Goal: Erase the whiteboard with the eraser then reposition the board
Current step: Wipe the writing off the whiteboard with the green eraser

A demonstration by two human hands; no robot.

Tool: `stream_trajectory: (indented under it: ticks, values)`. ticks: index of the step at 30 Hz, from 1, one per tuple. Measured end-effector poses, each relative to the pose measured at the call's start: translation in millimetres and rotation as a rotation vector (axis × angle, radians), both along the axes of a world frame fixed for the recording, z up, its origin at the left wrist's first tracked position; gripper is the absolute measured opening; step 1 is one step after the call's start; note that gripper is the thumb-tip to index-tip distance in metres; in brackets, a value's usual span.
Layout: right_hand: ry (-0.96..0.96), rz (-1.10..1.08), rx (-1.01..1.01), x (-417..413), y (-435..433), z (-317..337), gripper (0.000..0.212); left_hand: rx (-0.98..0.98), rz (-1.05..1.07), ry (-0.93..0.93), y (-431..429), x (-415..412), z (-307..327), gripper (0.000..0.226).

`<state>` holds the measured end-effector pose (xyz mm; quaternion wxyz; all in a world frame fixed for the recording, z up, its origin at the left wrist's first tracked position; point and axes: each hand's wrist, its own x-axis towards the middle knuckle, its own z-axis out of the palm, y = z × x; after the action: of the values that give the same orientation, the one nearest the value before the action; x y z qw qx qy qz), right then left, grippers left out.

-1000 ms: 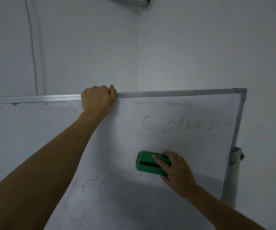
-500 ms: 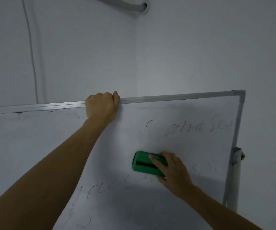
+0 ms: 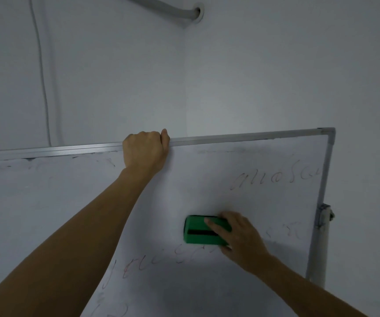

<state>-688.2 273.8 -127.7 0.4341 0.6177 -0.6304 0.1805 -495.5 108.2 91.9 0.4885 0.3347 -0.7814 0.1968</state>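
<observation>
Before me two plain grey-white walls meet in a corner. At 12 o'clock a grey pipe enters the wall; at 10 o'clock a thin cable runs down. The light is dim.

Whiteboard smooth, smudged matt white; frame brushed metal; eraser green plastic; wall matt painted.

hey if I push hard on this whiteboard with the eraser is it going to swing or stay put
It may swing: the whiteboard seems to hang from a side bracket on a post, a likely pivot. The left hand gripping its top edge suggests it needs steadying. The panel looks stiff, its metal frame straight under the eraser in the right hand.
</observation>
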Motion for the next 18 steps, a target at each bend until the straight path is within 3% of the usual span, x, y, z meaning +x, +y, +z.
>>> stream_trajectory:
  ticks: [2, 6, 8, 10, 12, 14, 18]
  values:
    - [-0.01, -0.019, -0.011, -18.6, 9.4, 8.5, 0.089, -0.016, -0.002, -0.011, 0.6, 1.4, -0.3, 0.049]
    - [-0.278, -0.095, -0.284, -53.5, 33.1, 53.6, 0.09, -0.021, -0.003, -0.007, 2.3, -1.0, -0.6, 0.05]
    - [-0.49, -0.14, -0.412, -61.6, 38.7, 60.9, 0.089, -0.015, -0.008, 0.006, 3.2, -3.2, -0.1, 0.051]
    - [-0.817, -0.161, -0.536, -60.5, 33.3, 52.6, 0.098, -0.006, 0.0, -0.008, 3.8, -5.7, -0.7, 0.051]
    - [-1.019, -0.176, -0.555, -39.6, 24.1, 32.9, 0.101, -0.001, -0.002, -0.006, 2.2, -5.5, -1.3, 0.052]
    - [-0.884, -0.16, -0.41, -12.4, 15.5, 2.0, 0.096, 0.001, -0.013, 0.025, 0.8, -4.0, -1.8, 0.053]
    - [-0.3, -0.034, -0.06, -7.0, 19.7, -31.2, 0.088, 0.001, -0.018, 0.033, -2.6, 0.2, -1.8, 0.052]
